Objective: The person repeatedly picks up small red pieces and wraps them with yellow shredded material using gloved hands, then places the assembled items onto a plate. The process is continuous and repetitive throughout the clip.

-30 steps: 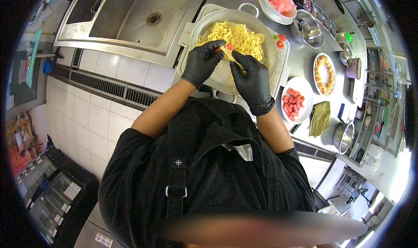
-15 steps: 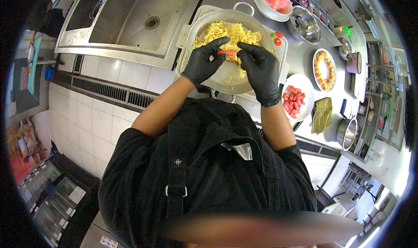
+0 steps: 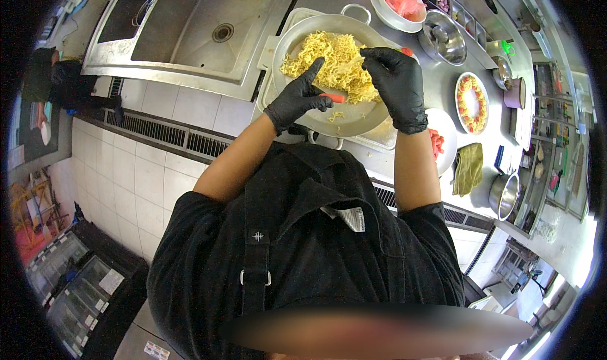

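Observation:
Both my hands wear black gloves and are over a wide metal pan [image 3: 297, 114] holding a heap of yellow curly noodles [image 3: 338, 59]. My left hand [image 3: 298, 100] pinches a short red sausage piece [image 3: 333, 98] between bent fingers, its thumb raised, above the near part of the pan. My right hand [image 3: 397, 85] is at the pan's right side with its fingertips pressed together by the noodles; what they hold, if anything, is too small to make out. Right of the pan, a white plate [image 3: 448, 145] of red sausage pieces [image 3: 436, 143] is partly hidden by my right forearm.
Farther right are an oval plate [image 3: 459, 116] with a ring of red-and-yellow pieces, a green cloth [image 3: 468, 169] and a steel pot [image 3: 504, 194]. Behind stand a steel bowl [image 3: 442, 37] and white bowls [image 3: 377, 9]. A sink [image 3: 183, 37] lies left. Another person [image 3: 39, 75] is far left.
My hands have moved apart. The left has drawn the sausage piece slightly nearer me; the right has shifted right and up, covering part of the sausage plate. Another person has come into view far left.

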Available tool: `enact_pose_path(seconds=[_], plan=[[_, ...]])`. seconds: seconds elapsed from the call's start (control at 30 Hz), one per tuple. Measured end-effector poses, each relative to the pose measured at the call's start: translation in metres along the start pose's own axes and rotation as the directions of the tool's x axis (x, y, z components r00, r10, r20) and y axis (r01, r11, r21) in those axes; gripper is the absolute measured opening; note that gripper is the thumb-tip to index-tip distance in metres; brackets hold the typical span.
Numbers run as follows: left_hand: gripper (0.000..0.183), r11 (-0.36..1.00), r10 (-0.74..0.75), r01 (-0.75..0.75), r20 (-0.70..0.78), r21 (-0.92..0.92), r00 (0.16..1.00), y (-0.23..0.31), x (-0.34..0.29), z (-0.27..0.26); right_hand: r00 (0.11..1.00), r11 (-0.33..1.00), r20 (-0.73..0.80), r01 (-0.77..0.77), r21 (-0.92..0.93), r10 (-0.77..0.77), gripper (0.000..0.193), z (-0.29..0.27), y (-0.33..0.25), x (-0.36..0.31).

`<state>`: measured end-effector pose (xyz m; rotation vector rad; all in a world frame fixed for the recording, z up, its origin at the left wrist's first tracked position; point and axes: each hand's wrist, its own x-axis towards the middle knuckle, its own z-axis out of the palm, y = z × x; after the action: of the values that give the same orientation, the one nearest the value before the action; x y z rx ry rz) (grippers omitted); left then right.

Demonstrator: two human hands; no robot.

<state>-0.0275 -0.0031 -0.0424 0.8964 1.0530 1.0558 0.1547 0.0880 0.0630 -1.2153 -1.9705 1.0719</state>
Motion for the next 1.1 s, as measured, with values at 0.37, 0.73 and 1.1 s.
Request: enact_pose_path(seconds=[0.37, 0.73, 1.1], plan=[[0.085, 0.914, 0.178, -0.124, -0.108, 0.385, 0.978, -0.008, 0.008, -0.003, 0.995, 0.997, 0.092, 0.032, -0.067, -0.026, 0.022, -0.004, -0.006, 0.010], [0.055, 0.894, 0.182, -0.126, -0.092, 0.431, 0.979, -0.015, 0.040, 0.004, 0.993, 0.995, 0.098, 0.075, -0.065, -0.069, 0.021, -0.012, -0.028, -0.001], [0.022, 0.993, 0.121, -0.119, -0.219, 0.023, 0.968, 0.003, 0.063, -0.007, 0.981, 0.994, 0.166, 0.107, -0.017, -0.103, 0.018, -0.015, -0.032, -0.044]])
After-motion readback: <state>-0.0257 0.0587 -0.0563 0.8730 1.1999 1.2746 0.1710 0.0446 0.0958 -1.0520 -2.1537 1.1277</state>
